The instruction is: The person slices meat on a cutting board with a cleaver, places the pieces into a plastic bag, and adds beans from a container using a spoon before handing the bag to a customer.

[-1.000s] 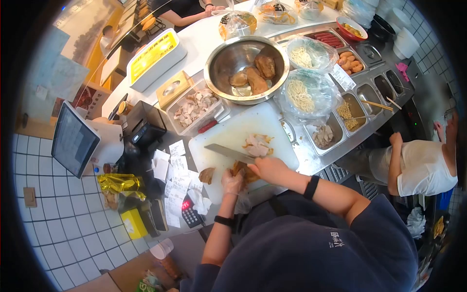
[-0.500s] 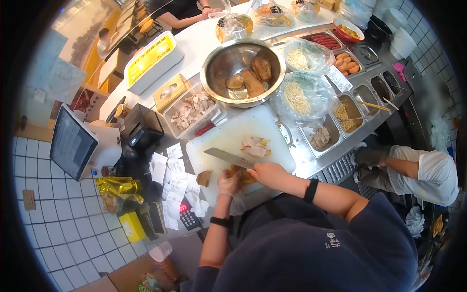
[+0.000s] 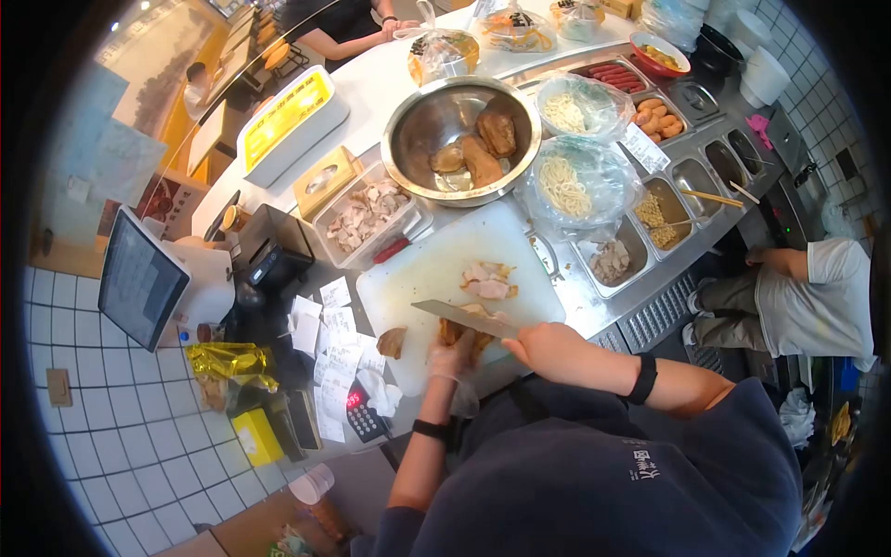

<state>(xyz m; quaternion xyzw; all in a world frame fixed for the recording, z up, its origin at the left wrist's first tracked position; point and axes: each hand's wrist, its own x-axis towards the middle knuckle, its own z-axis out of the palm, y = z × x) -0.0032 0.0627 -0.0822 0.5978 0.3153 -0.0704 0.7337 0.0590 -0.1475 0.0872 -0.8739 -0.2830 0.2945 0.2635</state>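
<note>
My right hand [image 3: 549, 347] is closed on the handle of a long, broad-bladed knife [image 3: 457, 317], its blade pointing left over the white cutting board [image 3: 418, 269]. Beneath the blade, my left hand [image 3: 449, 360], in a clear plastic glove, grips a piece of browned cooked meat [image 3: 451, 332]; hand and knife partly hide it. Pale sliced meat [image 3: 489, 279] lies farther up the board. Another brown meat chunk [image 3: 392, 343] rests at the board's left edge.
Behind the board stand a steel bowl [image 3: 400, 172] holding large brown pieces and a tub of chopped meat [image 3: 367, 218]. Bagged noodles [image 3: 564, 186] and food trays [image 3: 665, 215] line the right. Receipts [image 3: 339, 357] and a calculator [image 3: 367, 418] lie left. A co-worker [image 3: 803, 297] stands right.
The knife and my right hand have shifted right and down, so the blade now lies over the held meat. The co-worker at right has straightened and moved.
</note>
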